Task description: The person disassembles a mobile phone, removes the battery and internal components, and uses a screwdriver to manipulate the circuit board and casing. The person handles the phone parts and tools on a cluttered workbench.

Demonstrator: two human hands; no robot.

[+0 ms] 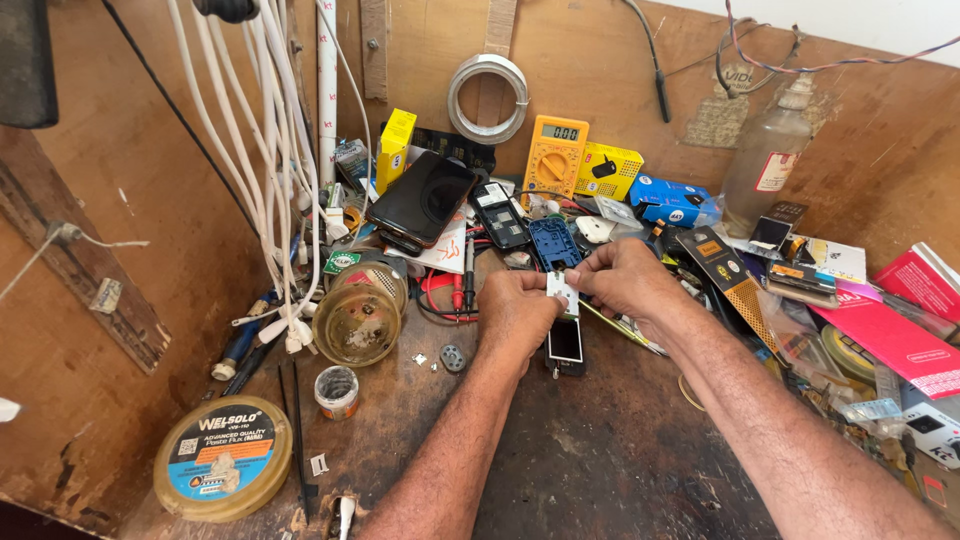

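While a round yellow tin (pixel 222 458) sits at the lower left, my left hand (pixel 515 312) and my right hand (pixel 628 282) both pinch a small white part (pixel 562 291) in the middle, above a black phone (pixel 565 344).

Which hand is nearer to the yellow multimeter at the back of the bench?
Right. The right hand sits just below and to the right of the yellow multimeter; the left hand is lower, farther from it. Both pinch a small circuit board.
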